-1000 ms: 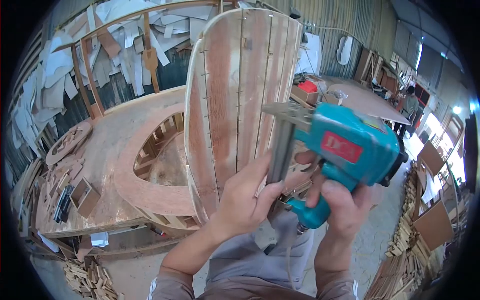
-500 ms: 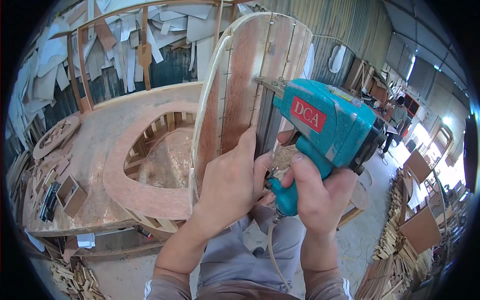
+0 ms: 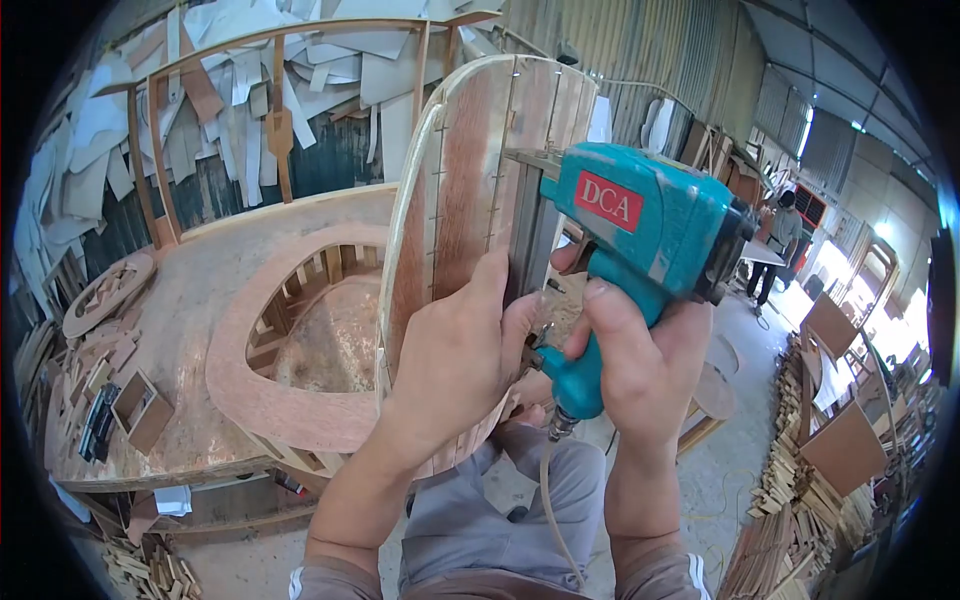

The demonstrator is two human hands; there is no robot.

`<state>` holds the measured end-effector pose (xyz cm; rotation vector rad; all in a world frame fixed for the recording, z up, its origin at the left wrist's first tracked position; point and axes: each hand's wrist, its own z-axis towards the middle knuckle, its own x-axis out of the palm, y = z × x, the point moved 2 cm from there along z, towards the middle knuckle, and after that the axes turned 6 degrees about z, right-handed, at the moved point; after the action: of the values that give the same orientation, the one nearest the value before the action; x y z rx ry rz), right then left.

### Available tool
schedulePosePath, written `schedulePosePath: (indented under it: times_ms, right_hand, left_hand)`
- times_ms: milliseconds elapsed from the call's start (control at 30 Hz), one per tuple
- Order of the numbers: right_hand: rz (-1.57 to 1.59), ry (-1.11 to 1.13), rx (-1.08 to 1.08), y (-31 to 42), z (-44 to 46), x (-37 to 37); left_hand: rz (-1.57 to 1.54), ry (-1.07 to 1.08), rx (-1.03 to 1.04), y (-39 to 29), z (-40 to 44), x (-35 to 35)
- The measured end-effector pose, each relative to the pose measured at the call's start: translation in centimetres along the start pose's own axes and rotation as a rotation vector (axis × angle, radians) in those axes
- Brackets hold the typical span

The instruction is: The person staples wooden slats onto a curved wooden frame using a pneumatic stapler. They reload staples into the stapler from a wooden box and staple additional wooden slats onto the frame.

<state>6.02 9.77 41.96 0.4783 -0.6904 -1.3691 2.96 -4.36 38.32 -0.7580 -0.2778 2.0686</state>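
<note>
A tall corrugated wall (image 3: 680,50) rises beyond the grey floor (image 3: 755,350).

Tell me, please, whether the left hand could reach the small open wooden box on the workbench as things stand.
Probably not: the left hand has its grip on the magazine of the nail gun, and the ring-shaped wooden frame lies between hand and box.

On the table (image 3: 190,350), see a big wooden frame (image 3: 290,408) at nine o'clock, a little box (image 3: 158,434) at eight. On the floor (image 3: 750,400), see sticks (image 3: 772,485) at four.
</note>
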Motion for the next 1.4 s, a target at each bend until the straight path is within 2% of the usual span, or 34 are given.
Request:
schedulePosePath:
  times_ms: [267, 333, 433, 667, 733, 800, 933, 1167, 1267, 1300, 1400]
  right_hand:
    - [-0.026, 0.037, -0.003, -0.3, 0.3, 0.6]
    - [-0.081, -0.079, -0.105, -0.1, 0.2, 1.4]
    - [-0.065, -0.084, -0.114, -0.2, 0.1, 1.5]
    - [-0.122, -0.062, -0.109, -0.1, 0.3, 0.8]
    - [-0.055, 0.044, -0.058, 0.6, 0.8, 0.3]
    - [-0.051, 0.019, -0.06, 1.2, 1.4, 0.7]
    - [-0.04, 0.001, -0.097, 1.5, 1.9, 0.6]
    - [-0.061, -0.028, -0.128, 2.7, 1.8, 0.9]
    - [-0.113, 0.035, -0.035, 1.8, 2.3, 0.5]
    - [-0.198, 0.024, -0.134, 1.3, 2.3, 0.6]
    - [-0.225, -0.023, -0.159, 1.4, 2.0, 1.1]
  left_hand:
    - [-0.001, -0.012, 0.014, 0.4, 0.4, -0.3]
    - [-0.008, -0.012, 0.019, 0.4, 0.4, -0.3]
    - [0.012, -0.002, 0.003, 0.5, 0.5, -0.4]
    - [-0.013, 0.033, -0.022, 0.1, 0.7, -0.5]
    - [-0.022, 0.038, -0.027, 0.0, 1.1, -0.5]
    - [0.018, -0.052, 0.087, -0.2, 1.7, -0.6]
    - [0.025, -0.015, 0.076, -0.3, 2.3, -0.9]
    - [-0.005, -0.087, 0.124, -0.9, 2.3, -1.1]
    - [-0.014, -0.016, 0.068, -0.7, 2.4, -0.9]
    - [-0.016, -0.022, 0.081, -0.3, 2.4, -0.6]
    - [-0.011, -0.032, 0.085, 0.0, 2.4, -0.7]
